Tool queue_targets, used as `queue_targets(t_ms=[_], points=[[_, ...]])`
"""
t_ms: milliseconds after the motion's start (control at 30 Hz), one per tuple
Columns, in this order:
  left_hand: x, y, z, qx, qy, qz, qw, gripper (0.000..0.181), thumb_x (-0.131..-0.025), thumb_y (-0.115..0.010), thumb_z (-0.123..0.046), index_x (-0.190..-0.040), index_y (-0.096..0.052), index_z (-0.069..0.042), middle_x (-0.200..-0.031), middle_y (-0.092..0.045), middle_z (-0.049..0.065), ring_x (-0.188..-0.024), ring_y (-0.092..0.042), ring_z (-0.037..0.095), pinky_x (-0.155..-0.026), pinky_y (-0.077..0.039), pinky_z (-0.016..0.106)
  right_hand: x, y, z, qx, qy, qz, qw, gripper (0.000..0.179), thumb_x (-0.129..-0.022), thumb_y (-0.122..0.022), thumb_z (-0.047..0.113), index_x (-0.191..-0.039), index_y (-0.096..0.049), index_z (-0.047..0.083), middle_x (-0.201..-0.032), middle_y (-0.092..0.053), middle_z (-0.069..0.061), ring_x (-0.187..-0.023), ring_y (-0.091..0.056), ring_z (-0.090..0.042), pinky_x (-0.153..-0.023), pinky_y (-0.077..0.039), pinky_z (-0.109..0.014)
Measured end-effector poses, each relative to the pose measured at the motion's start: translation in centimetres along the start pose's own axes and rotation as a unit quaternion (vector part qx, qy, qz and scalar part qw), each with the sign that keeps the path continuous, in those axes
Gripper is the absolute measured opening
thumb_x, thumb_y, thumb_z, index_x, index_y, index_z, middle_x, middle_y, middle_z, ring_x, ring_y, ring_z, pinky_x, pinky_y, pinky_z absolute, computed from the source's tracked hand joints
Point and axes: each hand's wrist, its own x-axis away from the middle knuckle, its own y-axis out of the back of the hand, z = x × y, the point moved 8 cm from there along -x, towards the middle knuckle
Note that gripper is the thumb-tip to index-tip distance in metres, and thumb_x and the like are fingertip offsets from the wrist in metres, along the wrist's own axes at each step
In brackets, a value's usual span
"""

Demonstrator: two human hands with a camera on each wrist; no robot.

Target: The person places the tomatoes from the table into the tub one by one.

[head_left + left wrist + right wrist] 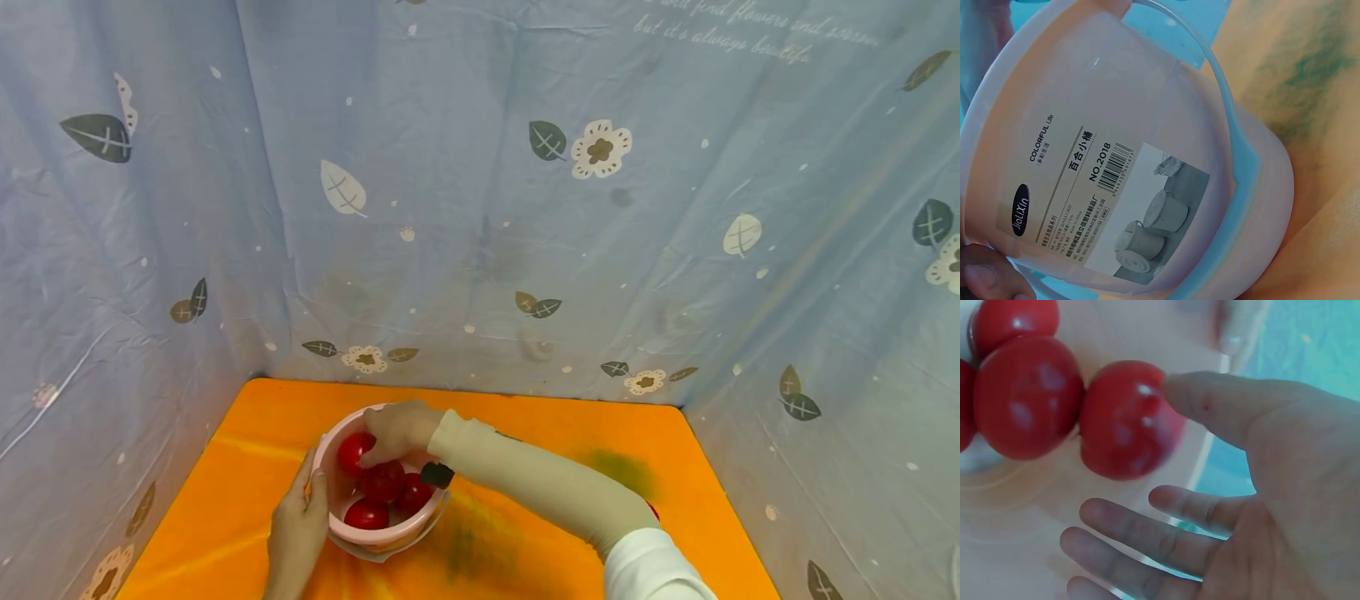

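A pink bucket (405,531) with a printed label (1085,181) on its side stands on the orange surface. Inside are several glossy, round red fruits (383,481). My left hand (295,529) holds the bucket at its left rim, thumb tip at the edge. Reaching in over the far rim, my right hand (401,429) is beside the leftmost red fruit (1129,422). Its thumb tip overlaps that fruit in the right wrist view, while the other fingers spread loosely away from it. The bucket's pale handle (1229,119) hangs down along its outside.
An orange cloth (555,500) with green patches covers the table. Blue-grey curtains (450,250) with leaf and flower prints rise behind and on both sides. A bit of something red (653,510) shows behind my right forearm. A dark wrist camera (437,475) sits by the bucket's rim.
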Motion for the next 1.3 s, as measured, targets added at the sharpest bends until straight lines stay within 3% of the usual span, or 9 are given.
queue_targets(t_ms=[167,333,467,600,667,733,833,1067,1300], points=[[0.1,0.2,-0.2,0.003,-0.006,-0.006,1.0000,0.061,-0.108,-0.025,-0.050,-0.162,-0.026,-0.020,-0.147,-0.050,0.029,-0.122,-0.056,0.046,-0.096,-0.043,0.065,0.6,2.1,-0.4,0.003,0.068,-0.028,0.9973,0.030,-0.098,-0.064,0.041,-0.116,-0.063,0.017,-0.088,-0.065,0.006,-0.076,-0.059,-0.011,-0.071,-0.049,-0.020],[0.2,0.0,-0.2,0.010,-0.003,0.000,0.9999,0.062,-0.108,-0.024,-0.050,-0.162,-0.025,-0.019,-0.153,-0.042,0.028,-0.135,-0.048,0.049,-0.106,-0.038,0.069,1.9,4.6,-2.2,0.022,0.113,-0.075,0.9905,0.035,-0.101,-0.060,0.037,-0.131,-0.065,0.019,-0.122,-0.069,0.002,-0.103,-0.063,-0.014,-0.091,-0.052,-0.025],[0.2,-0.2,0.0,-0.002,-0.003,0.005,1.0000,0.062,-0.108,-0.023,-0.051,-0.162,-0.024,-0.022,-0.140,-0.058,0.028,-0.121,-0.055,0.048,-0.091,-0.044,0.066,3.6,6.2,-5.5,0.009,0.080,-0.095,0.9923,0.041,-0.102,-0.058,0.042,-0.137,-0.060,0.021,-0.144,-0.059,-0.001,-0.124,-0.060,-0.019,-0.104,-0.050,-0.034],[0.2,0.0,0.4,-0.006,0.002,0.002,1.0000,0.061,-0.107,-0.023,-0.052,-0.162,-0.024,-0.025,-0.109,-0.066,0.029,-0.101,-0.057,0.042,-0.077,-0.043,0.054,5.9,7.0,-9.3,-0.034,0.045,-0.104,0.9929,0.043,-0.103,-0.056,0.041,-0.138,-0.059,0.018,-0.143,-0.058,-0.003,-0.122,-0.061,-0.022,-0.105,-0.049,-0.038],[0.1,0.1,0.4,-0.007,0.000,-0.002,1.0000,0.061,-0.107,-0.023,-0.051,-0.162,-0.024,-0.024,-0.121,-0.065,0.030,-0.108,-0.058,0.046,-0.080,-0.044,0.061,7.2,7.0,-11.3,-0.053,0.034,-0.113,0.9917,0.042,-0.103,-0.056,0.039,-0.138,-0.059,0.016,-0.142,-0.059,-0.004,-0.122,-0.061,-0.023,-0.106,-0.049,-0.040],[0.1,0.0,0.5,-0.005,0.004,-0.003,1.0000,0.060,-0.107,-0.024,-0.051,-0.162,-0.025,-0.025,-0.114,-0.066,0.030,-0.106,-0.058,0.046,-0.080,-0.044,0.061,8.6,6.7,-13.5,-0.064,0.018,-0.127,0.9898,0.041,-0.102,-0.057,0.039,-0.136,-0.061,0.015,-0.142,-0.060,-0.005,-0.124,-0.061,-0.025,-0.109,-0.046,-0.044],[0.1,-0.3,0.4,-0.002,0.003,-0.003,1.0000,0.060,-0.108,-0.025,-0.050,-0.162,-0.025,-0.023,-0.131,-0.062,0.031,-0.119,-0.055,0.050,-0.089,-0.041,0.069,10.9,5.8,-17.2,-0.069,-0.014,-0.164,0.9840,0.039,-0.102,-0.059,0.038,-0.133,-0.063,0.014,-0.145,-0.058,-0.008,-0.134,-0.055,-0.030,-0.113,-0.043,-0.049],[0.2,-0.6,0.6,-0.016,0.012,0.000,0.9998,0.062,-0.107,-0.024,-0.051,-0.162,-0.025,-0.022,-0.071,-0.056,0.014,-0.078,-0.056,0.031,-0.066,-0.039,0.041,17.8,1.9,-25.9,-0.137,-0.132,-0.224,0.9558,0.047,-0.103,-0.056,0.040,-0.140,-0.058,0.012,-0.151,-0.052,-0.015,-0.137,-0.049,-0.039,-0.110,-0.042,-0.057],[0.0,-0.4,0.4,-0.012,0.011,-0.004,0.9999,0.060,-0.108,-0.025,-0.049,-0.162,-0.026,-0.023,-0.082,-0.064,0.021,-0.082,-0.059,0.037,-0.066,-0.041,0.043,23.3,-4.0,-31.1,-0.214,-0.204,-0.255,0.9206,0.054,-0.103,-0.056,0.042,-0.143,-0.054,0.006,-0.151,-0.049,-0.022,-0.137,-0.046,-0.045,-0.107,-0.042,-0.062]])
